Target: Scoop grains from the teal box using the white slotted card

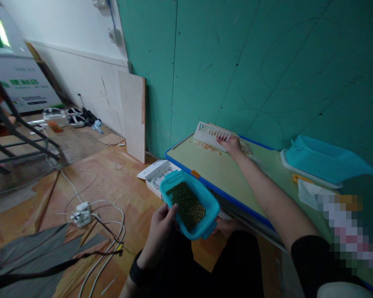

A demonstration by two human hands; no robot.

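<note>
My left hand [162,227] grips the near left rim of a light blue plastic box [211,207], thumb over the edge. Inside lie small green beans [186,198] with a patch of yellowish beans [199,212] at the right. The box is held tilted in front of the table's edge. My right hand [231,145] is closed on a white slotted plastic scraper [205,134], which stands on its edge on the table. Pale yellow grains [209,147] lie along its foot, with more to the right behind the hand.
The pale green table [217,169] with a blue rim stands against a green wall. At its right are a blue bin [326,159] and a white cloth [311,192]. An open white carton [157,178], a power strip [82,214] and cables lie on the floor.
</note>
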